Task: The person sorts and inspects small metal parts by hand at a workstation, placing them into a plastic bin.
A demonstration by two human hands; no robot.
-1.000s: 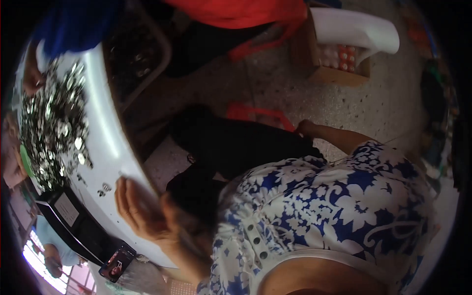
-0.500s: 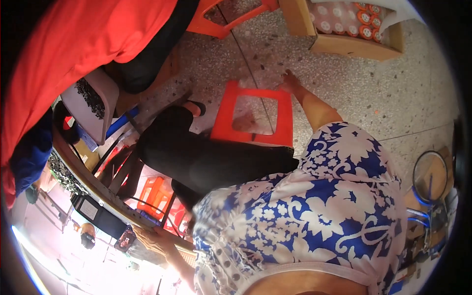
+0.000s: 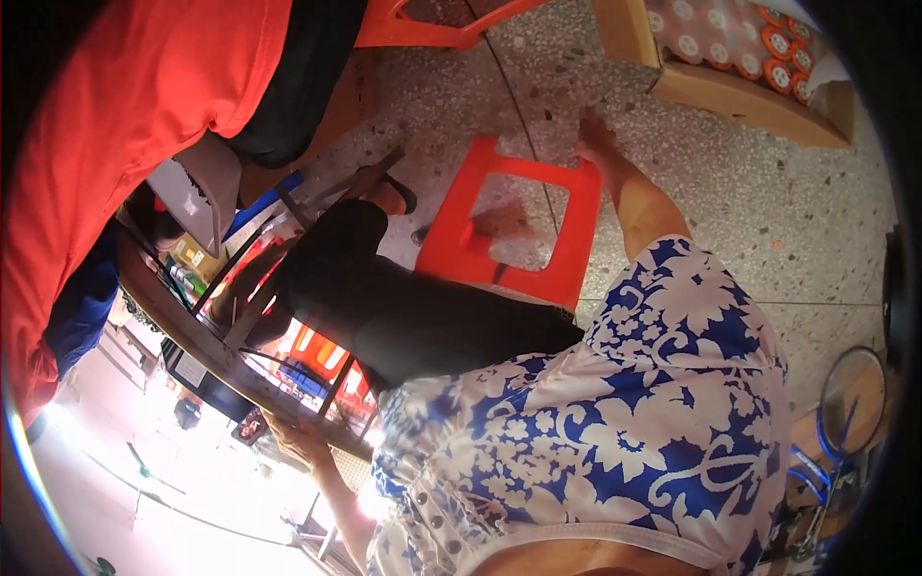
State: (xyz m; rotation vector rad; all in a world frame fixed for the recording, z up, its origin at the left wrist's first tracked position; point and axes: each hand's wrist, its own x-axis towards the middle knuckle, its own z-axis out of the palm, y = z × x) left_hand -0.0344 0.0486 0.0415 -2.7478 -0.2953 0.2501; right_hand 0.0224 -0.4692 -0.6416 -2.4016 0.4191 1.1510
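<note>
At the lower left, my left hand [image 3: 303, 437] holds the edge of a table [image 3: 245, 384], its fingers curled over the rim. My right hand [image 3: 597, 139] reaches out beside the far right corner of a red plastic stool [image 3: 571, 230] and appears to touch it. Its fingers look stretched out, though slightly blurred. The stool has a large rectangular opening, with the speckled floor showing through. My dark-trousered leg [image 3: 423, 307] crosses in front of the stool's near edge. On the table, near my left hand, lies a black box-like thing [image 3: 202, 379].
A person in a red top [image 3: 144, 115] is close on the left, next to a grey tray [image 3: 216, 182]. Behind the stool stand another red stool [image 3: 413, 29] and an open carton [image 3: 749, 101] of orange-and-white round items. A round hoop with a blue frame [image 3: 850, 398] is at the right.
The view has shifted, so the carton and stool appear farther right. My right hand and the stool's far corner both sit farther right and higher in view. My left hand stays on the table edge.
</note>
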